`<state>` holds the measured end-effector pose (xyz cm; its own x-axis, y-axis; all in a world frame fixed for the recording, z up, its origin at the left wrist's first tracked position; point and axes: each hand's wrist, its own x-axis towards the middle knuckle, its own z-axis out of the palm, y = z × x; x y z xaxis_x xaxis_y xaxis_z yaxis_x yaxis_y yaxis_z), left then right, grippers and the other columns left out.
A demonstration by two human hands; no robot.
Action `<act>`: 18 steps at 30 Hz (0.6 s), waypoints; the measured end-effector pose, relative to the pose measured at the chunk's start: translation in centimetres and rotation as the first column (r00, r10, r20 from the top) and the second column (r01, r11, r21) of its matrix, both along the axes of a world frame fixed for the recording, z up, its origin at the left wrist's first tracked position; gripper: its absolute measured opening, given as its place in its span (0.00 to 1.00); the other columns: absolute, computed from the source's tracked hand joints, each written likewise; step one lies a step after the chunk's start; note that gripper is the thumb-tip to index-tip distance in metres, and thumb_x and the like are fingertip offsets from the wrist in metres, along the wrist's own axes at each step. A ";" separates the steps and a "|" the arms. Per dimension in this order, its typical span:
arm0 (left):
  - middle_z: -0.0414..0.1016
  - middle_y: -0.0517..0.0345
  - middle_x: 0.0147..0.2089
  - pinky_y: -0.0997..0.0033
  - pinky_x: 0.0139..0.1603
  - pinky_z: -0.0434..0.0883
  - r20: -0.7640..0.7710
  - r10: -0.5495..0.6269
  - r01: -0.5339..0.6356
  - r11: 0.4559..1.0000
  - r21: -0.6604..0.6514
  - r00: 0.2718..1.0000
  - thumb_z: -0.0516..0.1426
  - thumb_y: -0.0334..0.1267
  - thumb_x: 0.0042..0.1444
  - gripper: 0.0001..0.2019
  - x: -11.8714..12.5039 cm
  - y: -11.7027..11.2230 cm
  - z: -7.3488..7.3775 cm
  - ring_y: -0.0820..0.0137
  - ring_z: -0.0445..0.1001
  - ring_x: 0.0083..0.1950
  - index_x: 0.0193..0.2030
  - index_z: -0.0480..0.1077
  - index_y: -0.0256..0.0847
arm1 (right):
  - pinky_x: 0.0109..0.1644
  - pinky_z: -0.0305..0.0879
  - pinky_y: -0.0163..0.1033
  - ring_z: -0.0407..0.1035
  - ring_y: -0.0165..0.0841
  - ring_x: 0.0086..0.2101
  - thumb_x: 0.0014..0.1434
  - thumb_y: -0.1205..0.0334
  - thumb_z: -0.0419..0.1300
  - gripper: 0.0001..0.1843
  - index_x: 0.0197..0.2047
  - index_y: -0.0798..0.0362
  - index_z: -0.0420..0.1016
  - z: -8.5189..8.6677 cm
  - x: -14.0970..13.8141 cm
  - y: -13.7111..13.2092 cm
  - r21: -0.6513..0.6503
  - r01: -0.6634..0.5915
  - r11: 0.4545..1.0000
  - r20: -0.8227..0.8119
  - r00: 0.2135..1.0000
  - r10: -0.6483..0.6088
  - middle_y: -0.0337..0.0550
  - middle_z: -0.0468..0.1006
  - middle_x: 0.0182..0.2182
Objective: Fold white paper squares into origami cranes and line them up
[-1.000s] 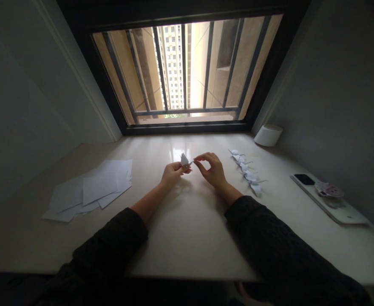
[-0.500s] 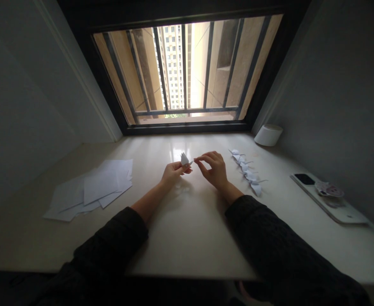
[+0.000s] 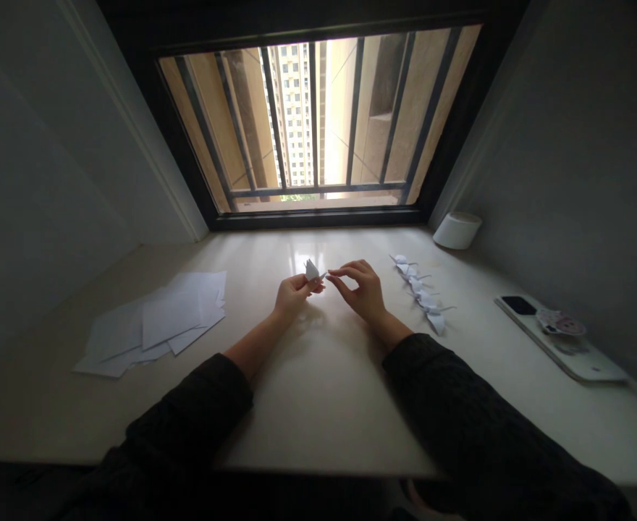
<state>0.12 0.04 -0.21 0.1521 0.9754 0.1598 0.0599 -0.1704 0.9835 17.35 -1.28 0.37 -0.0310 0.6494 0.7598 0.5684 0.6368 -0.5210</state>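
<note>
The folded paper figure (image 3: 310, 270) is held above the counter (image 3: 318, 405), nearer its far edge than its near one and about midway between its sides. It has just shifted slightly left along with the left hand (image 3: 291, 297), whose grip pinches its lower part between thumb and fingers. The right hand (image 3: 365, 293) has followed, its thumb and index fingertips close together at the thin point (too small to tell whether they press on it). The shift is slight, so the work in hand seems to remain on that fine point rather than the body. Right of the hands, a row of folded figures (image 3: 425, 299) slants from the far edge toward the near right corner. Loose paper sheets (image 3: 171, 318) overlap toward the left edge; a phone (image 3: 587, 359) lies by the right edge, and a white container (image 3: 456, 233) sits near the far right corner.
</note>
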 end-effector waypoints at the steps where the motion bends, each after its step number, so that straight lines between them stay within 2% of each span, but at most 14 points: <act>1: 0.79 0.50 0.32 0.68 0.36 0.68 0.002 0.006 -0.006 1.000 0.016 1.000 0.61 0.48 0.47 0.16 0.1 0.0 -0.1 0.65 0.77 0.35 0.33 0.75 0.36 | 0.41 0.63 0.43 0.68 0.36 0.34 0.55 0.54 0.61 0.08 0.34 0.48 0.78 -0.1 0.0 0.1 -0.040 -0.019 0.999 -0.052 0.999 0.017 0.42 0.77 0.29; 4: 0.78 0.51 0.31 0.67 0.37 0.70 0.008 0.015 -0.016 0.998 0.062 1.000 0.62 0.46 0.46 0.14 0.2 0.0 -0.4 0.64 0.77 0.34 0.32 0.75 0.36 | 0.36 0.64 0.41 0.68 0.35 0.31 0.52 0.50 0.62 0.11 0.29 0.49 0.77 -0.7 0.0 0.7 -0.207 -0.112 0.972 -0.218 0.974 0.066 0.42 0.77 0.28; 8: 0.78 0.51 0.30 0.67 0.37 0.70 0.011 0.003 -0.004 0.997 0.082 1.000 0.62 0.46 0.47 0.13 0.3 0.0 -0.6 0.65 0.77 0.33 0.31 0.74 0.35 | 0.34 0.64 0.39 0.70 0.34 0.31 0.48 0.47 0.64 0.15 0.30 0.50 0.78 -1.3 0.2 1.5 -0.402 -0.273 0.874 -0.385 0.916 0.109 0.42 0.79 0.30; 12: 0.78 0.51 0.30 0.67 0.37 0.71 0.009 -0.016 0.015 0.996 0.091 1.000 0.61 0.46 0.47 0.14 0.2 0.1 -0.7 0.65 0.77 0.33 0.32 0.75 0.35 | 0.36 0.65 0.40 0.71 0.37 0.36 0.47 0.47 0.64 0.16 0.33 0.49 0.80 -1.3 0.4 1.8 -0.427 -0.339 0.838 -0.418 0.896 0.150 0.44 0.80 0.35; 18: 0.78 0.51 0.31 0.68 0.38 0.71 -0.032 -0.020 0.023 0.996 0.085 0.999 0.61 0.47 0.47 0.15 0.1 0.1 -0.7 0.66 0.77 0.33 0.32 0.75 0.35 | 0.37 0.67 0.41 0.72 0.38 0.37 0.46 0.47 0.65 0.16 0.32 0.49 0.80 -1.3 0.3 1.7 -0.433 -0.367 0.823 -0.470 0.871 0.141 0.43 0.80 0.33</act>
<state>0.21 0.14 -0.89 0.1787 0.9550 0.2368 0.0854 -0.2548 0.9632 17.65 0.41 -0.95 -0.0174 0.9480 0.3178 0.0920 0.3180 -0.9436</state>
